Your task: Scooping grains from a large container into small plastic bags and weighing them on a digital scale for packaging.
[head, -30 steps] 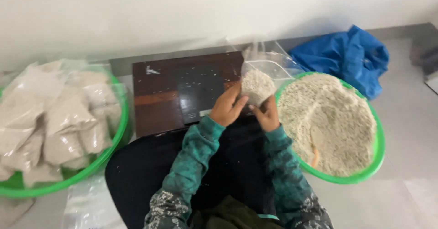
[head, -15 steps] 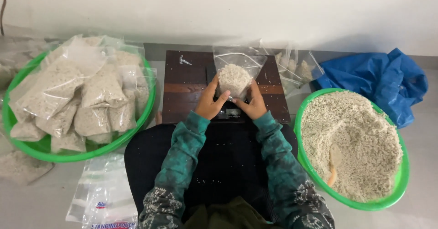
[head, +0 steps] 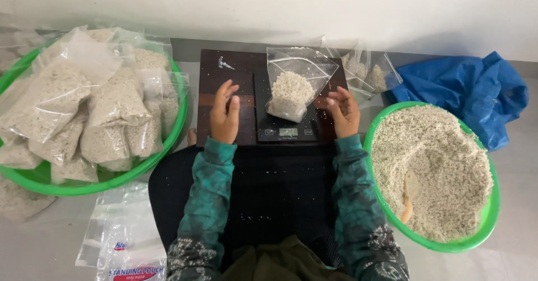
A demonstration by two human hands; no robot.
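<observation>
Left hand [head: 225,114] open, fingers forward, right hand [head: 343,112] loosely curled, apparently empty, forearms roughly parallel

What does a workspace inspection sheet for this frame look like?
Surface: dark wooden board with stray grains on a grey floor.
Job's things: clear plastic bag of pale grain standing on a black digital scale.
Clutter: green basin of filled bags; green basin of loose grain with a scoop; spare clear bags; blue plastic sheet; flat pouch pack.
Grippers: left hand and right hand open, either side of the bag, not touching it.
Cables: nothing seen.
Surroundings: white wall.
</observation>
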